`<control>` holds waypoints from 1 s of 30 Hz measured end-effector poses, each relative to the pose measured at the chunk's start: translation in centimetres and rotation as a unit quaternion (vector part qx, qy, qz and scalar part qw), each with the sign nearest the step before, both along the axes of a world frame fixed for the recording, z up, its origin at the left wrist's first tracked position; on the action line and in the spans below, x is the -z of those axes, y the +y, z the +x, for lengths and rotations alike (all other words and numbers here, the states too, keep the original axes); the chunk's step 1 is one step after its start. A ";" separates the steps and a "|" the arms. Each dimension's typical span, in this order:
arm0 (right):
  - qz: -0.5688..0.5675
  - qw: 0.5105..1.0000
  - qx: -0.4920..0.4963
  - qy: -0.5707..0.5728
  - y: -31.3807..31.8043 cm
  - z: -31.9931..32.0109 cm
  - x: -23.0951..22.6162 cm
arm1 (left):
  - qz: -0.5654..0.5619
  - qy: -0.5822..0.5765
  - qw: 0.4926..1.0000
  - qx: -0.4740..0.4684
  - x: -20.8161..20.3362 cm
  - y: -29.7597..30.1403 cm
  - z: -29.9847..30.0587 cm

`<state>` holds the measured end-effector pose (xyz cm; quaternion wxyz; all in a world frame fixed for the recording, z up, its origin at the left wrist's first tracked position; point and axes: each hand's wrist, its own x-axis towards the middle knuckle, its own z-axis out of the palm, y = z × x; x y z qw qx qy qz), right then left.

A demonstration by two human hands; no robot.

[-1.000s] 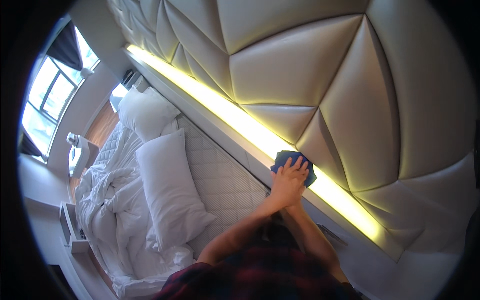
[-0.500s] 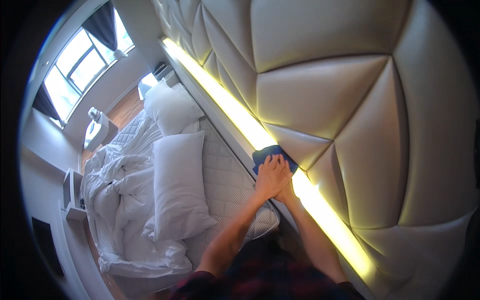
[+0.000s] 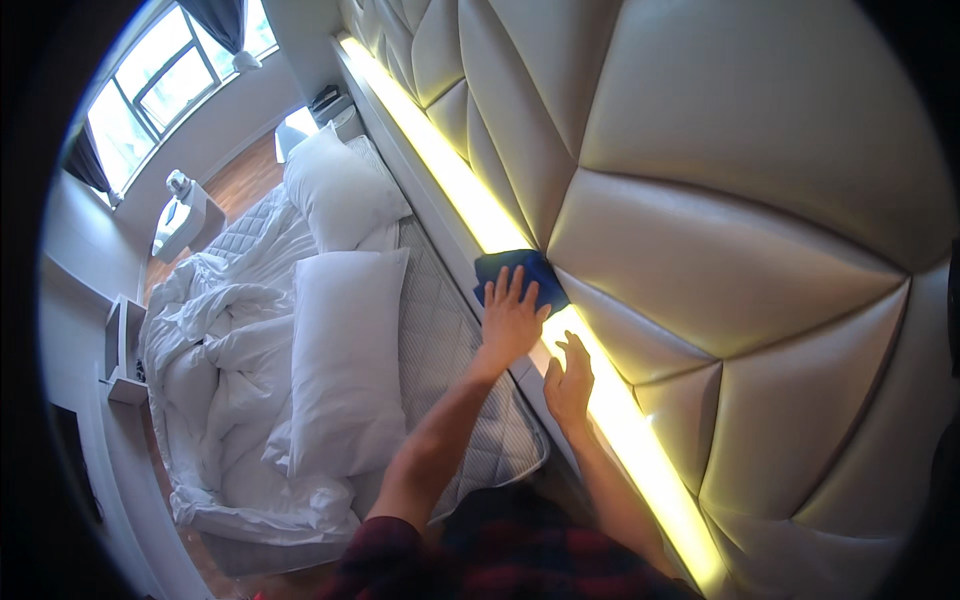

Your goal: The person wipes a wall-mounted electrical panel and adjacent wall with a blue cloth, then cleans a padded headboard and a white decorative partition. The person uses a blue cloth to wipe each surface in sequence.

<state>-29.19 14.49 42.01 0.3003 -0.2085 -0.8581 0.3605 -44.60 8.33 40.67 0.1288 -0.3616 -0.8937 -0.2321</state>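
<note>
A dark blue folded cloth [image 3: 543, 280] lies across the glowing yellow-white ledge [image 3: 470, 195] at the foot of the padded headboard wall. My left hand [image 3: 510, 325] rests flat on this cloth, its fingers stretched out and apart. Just below and to the right, my right hand [image 3: 570, 385] hovers by the lit strip with nothing in it. Its fingers are loosely curled and apart, clear of the cloth.
Quilted cream panels [image 3: 700, 270] rise on the right. Left of the ledge stands a bed with a bare mattress edge [image 3: 440, 330], white pillows [image 3: 345, 360] and a rumpled duvet [image 3: 220, 380]. Beyond are a white side unit [image 3: 190, 220] and a window [image 3: 180, 85].
My right hand has come away from beside my left hand and the cloth, dropping back along the ledge. The left hand and cloth have shifted slightly farther up the strip.
</note>
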 end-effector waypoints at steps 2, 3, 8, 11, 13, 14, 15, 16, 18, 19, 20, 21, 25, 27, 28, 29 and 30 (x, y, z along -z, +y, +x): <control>0.098 0.995 -0.011 -0.026 0.2 -0.1 0.6 | -0.034 -0.006 0.999 -0.008 -0.2 0.0 -4.2; 0.145 0.989 -0.014 -0.039 0.3 -0.1 0.6 | -0.064 -0.008 0.998 -0.012 -0.6 0.0 -6.2; 0.177 0.983 -0.022 -0.049 -0.3 -0.9 -0.1 | -0.122 -0.049 0.991 -0.013 -1.3 -0.2 -11.8; 0.162 0.985 -0.019 -0.061 -0.4 -0.9 -0.5 | -0.051 0.044 0.997 -0.022 -0.3 0.0 -10.6; 0.159 0.985 -0.016 -0.059 -0.3 -0.9 -0.2 | -0.022 0.016 1.000 0.013 0.0 0.3 -7.4; 0.157 0.986 -0.012 -0.059 -0.1 -0.8 0.0 | 0.015 0.035 0.999 0.031 0.5 0.4 -5.0; 0.161 0.985 -0.016 -0.055 -0.1 -1.0 0.0 | 0.050 0.056 0.996 0.046 0.4 0.3 -3.3; 0.163 0.985 -0.019 -0.052 -0.2 -1.0 0.2 | 0.046 -0.059 0.997 -0.004 -1.2 0.4 -2.0; 0.167 0.984 -0.017 -0.054 -0.4 -1.1 0.5 | 0.037 -0.286 0.953 -0.097 -5.4 0.6 0.1; 0.170 0.984 -0.016 -0.057 -0.6 -1.2 0.5 | 0.158 -0.288 0.934 -0.145 -5.4 0.8 -0.6; 0.176 0.983 -0.022 -0.057 -0.8 -1.5 0.4 | 0.280 -0.282 0.897 -0.194 -5.5 0.9 -1.9; 0.175 0.982 -0.017 -0.064 -0.9 -1.7 0.3 | 0.397 -0.273 0.844 -0.235 -5.9 1.2 -3.3; 0.162 0.984 0.003 -0.079 -0.9 -1.3 0.3 | 0.534 -0.243 0.798 -0.135 -12.8 3.7 -8.1; 0.168 0.983 -0.010 -0.068 -0.9 -1.5 0.2 | 0.495 -0.268 0.824 -0.062 -13.9 5.7 -9.6; 0.172 0.983 -0.014 -0.066 -1.2 -1.7 0.0 | 0.475 -0.143 0.867 -0.043 -14.1 7.4 -9.5; 0.171 0.983 -0.010 -0.071 -1.0 -1.7 0.0 | 0.381 -0.048 0.923 -0.016 -14.0 8.6 -8.8; 0.168 0.983 -0.010 -0.076 -1.1 -1.7 -0.1 | 0.389 -0.046 0.920 -0.025 -14.1 9.4 -8.6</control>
